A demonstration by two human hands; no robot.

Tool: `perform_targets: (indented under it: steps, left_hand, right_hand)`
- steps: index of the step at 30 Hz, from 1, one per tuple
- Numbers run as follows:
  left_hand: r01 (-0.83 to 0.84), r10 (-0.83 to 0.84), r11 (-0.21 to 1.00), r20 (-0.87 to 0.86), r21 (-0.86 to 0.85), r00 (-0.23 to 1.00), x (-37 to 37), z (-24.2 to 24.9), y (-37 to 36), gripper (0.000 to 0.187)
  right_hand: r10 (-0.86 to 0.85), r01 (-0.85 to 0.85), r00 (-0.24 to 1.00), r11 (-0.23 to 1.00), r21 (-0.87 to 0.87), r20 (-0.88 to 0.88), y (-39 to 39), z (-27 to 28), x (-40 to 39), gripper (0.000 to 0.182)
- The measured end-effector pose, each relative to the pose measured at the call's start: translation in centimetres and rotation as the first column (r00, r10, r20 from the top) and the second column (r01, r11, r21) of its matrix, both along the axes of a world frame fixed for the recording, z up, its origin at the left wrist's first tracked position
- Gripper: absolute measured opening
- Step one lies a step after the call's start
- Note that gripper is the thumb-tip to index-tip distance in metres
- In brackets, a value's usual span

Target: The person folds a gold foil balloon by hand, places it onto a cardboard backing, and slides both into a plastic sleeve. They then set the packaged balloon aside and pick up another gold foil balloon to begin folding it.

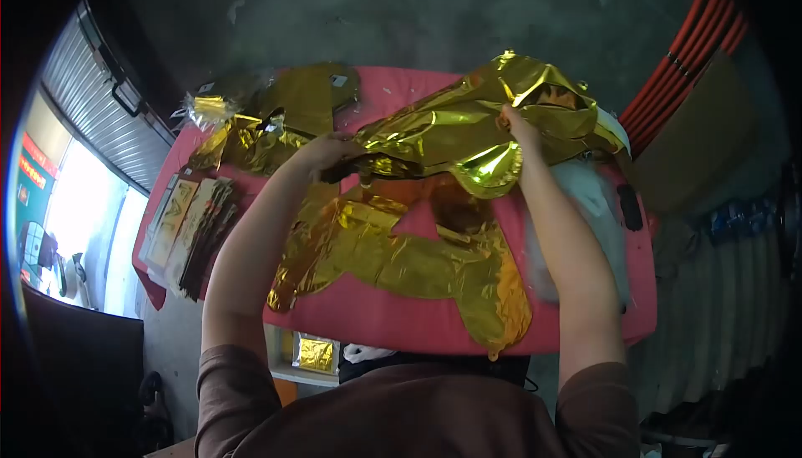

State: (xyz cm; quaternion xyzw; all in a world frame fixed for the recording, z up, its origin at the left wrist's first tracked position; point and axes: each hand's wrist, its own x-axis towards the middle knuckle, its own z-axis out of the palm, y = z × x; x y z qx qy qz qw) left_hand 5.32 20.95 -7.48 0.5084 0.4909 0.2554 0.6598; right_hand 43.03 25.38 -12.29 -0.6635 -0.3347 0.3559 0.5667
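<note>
A large gold foil balloon (443, 124), flat and creased, stretches across the far side of the pink-covered table (376, 316). My left hand (334, 154) is closed on its left end. With its fingers bent around the foil, my right hand (520, 126) grips the same balloon nearer its wide right part. Below my hands, a second gold foil balloon (401, 259) lies spread on the pink cover. More gold foil (251, 141) is heaped beyond my left forearm, partly hidden by it.
Stacked flat packets (185, 224) sit at the table's left edge. Clear plastic bags (576, 224) lie on the right, beside a small dark object (631, 207). A packed gold foil piece (316, 354) rests below the front edge. Orange pipes (681, 65) lean at right.
</note>
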Motion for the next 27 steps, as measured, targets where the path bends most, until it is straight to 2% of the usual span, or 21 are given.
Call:
perform_targets:
  steps: [1, 2, 3, 4, 5, 6, 7, 9, 10, 11, 13, 15, 17, 19, 21, 22, 23, 25, 27]
  left_hand:
    - [0.001, -0.001, 1.000, 0.001, -0.001, 1.000, 0.2, 0.2, 1.1, 0.025]
    - [0.031, -0.019, 0.994, -0.118, 0.105, 0.993, 0.3, 0.2, 2.1, 0.024]
    - [0.073, -0.023, 0.975, -0.235, 0.209, 0.972, 0.5, 0.4, 3.3, 0.024]
    - [0.028, 0.092, 0.935, -0.318, 0.353, 0.944, 0.9, 1.0, 4.1, 0.025]
    - [0.026, 0.091, 0.937, -0.316, 0.348, 0.944, 1.0, 1.3, 5.9, 0.025]
    - [0.068, 0.108, 0.922, -0.420, 0.382, 0.901, 1.2, 1.7, 8.3, 0.028]
    - [0.114, 0.127, 0.906, -0.518, 0.408, 0.846, 1.5, 1.9, 10.1, 0.031]
    - [0.143, 0.156, 0.881, -0.565, 0.450, 0.810, 2.1, 1.6, 12.8, 0.034]
    - [0.181, 0.188, 0.853, -0.611, 0.490, 0.769, 2.3, 1.0, 14.2, 0.037]
    - [0.177, 0.185, 0.855, -0.606, 0.487, 0.774, 2.4, -0.4, 15.1, 0.037]
    - [0.373, 0.336, 0.681, -0.721, 0.630, 0.606, 2.5, -3.2, 16.5, 0.026]
    - [0.378, 0.290, 0.718, -0.745, 0.585, 0.601, 2.7, -3.4, 16.3, 0.029]
    - [0.387, 0.245, 0.749, -0.768, 0.537, 0.591, 3.1, -3.2, 15.8, 0.036]
    - [0.295, 0.284, 0.775, -0.726, 0.558, 0.626, 3.2, -3.3, 16.1, 0.038]
    - [0.301, 0.305, 0.770, -0.740, 0.562, 0.599, 3.2, -3.4, 16.3, 0.038]
    - [0.312, 0.324, 0.766, -0.756, 0.562, 0.568, 3.2, -3.6, 16.3, 0.037]
    - [0.314, 0.321, 0.765, -0.756, 0.561, 0.570, 3.1, -3.6, 16.4, 0.037]
    - [0.274, 0.365, 0.781, -0.765, 0.562, 0.530, 3.2, -2.5, 15.3, 0.037]
    - [0.325, 0.372, 0.768, -0.798, 0.551, 0.474, 3.6, -2.0, 14.9, 0.037]
  right_hand:
    - [-0.124, 0.128, 0.989, 0.990, -0.051, 0.082, 1.2, -0.3, -1.0, 0.031]
    - [-0.096, 0.096, 0.995, 0.995, -0.002, -0.007, 2.1, -0.4, -1.5, 0.034]
    - [-0.094, 0.094, 0.996, 0.996, -0.002, -0.006, 2.6, 0.9, -2.0, 0.034]
    - [-0.082, 0.082, 0.994, 0.997, -0.008, -0.071, 3.1, 1.7, -2.3, 0.034]
    - [-0.070, 0.069, 0.989, 0.998, -0.013, -0.134, 3.5, 2.7, -2.6, 0.033]
    - [-0.034, 0.065, 0.961, 0.993, 0.102, -0.274, 2.4, 4.6, -3.9, 0.026]
    - [-0.036, 0.065, 0.963, 0.993, 0.097, -0.268, 3.2, 4.1, -3.5, 0.026]
    - [0.122, 0.047, 0.775, 0.967, 0.249, -0.620, 5.1, 2.9, -2.8, 0.028]
    - [0.170, -0.047, 0.713, 0.980, 0.195, -0.681, 5.1, 2.2, -2.3, 0.040]
    - [0.167, -0.049, 0.718, 0.981, 0.190, -0.676, 5.1, 1.2, -2.0, 0.040]
    - [0.087, -0.061, 0.829, 0.996, 0.066, -0.553, 3.7, 0.6, -2.3, 0.042]
    - [0.073, -0.052, 0.801, 0.997, 0.052, -0.594, 3.0, 0.4, -1.5, 0.048]
    - [0.150, -0.032, 0.854, 0.971, 0.238, -0.498, 2.8, 0.2, -0.8, 0.053]
    - [0.176, -0.030, 0.829, 0.962, 0.272, -0.532, 2.6, 0.8, -0.3, 0.057]
    - [0.168, 0.083, 0.809, 0.916, 0.391, -0.564, 2.6, 1.5, 0.0, 0.057]
    - [0.046, 0.151, 0.844, 0.936, 0.319, -0.534, 2.8, 1.5, 0.6, 0.060]
    - [0.042, 0.154, 0.844, 0.935, 0.318, -0.534, 2.8, 1.5, 0.9, 0.060]
    - [-0.107, 0.246, 0.888, 0.933, 0.264, -0.448, 2.4, 0.8, 2.1, 0.062]
    - [-0.046, 0.123, 0.955, 0.960, 0.251, -0.292, 1.9, 0.2, 3.5, 0.065]
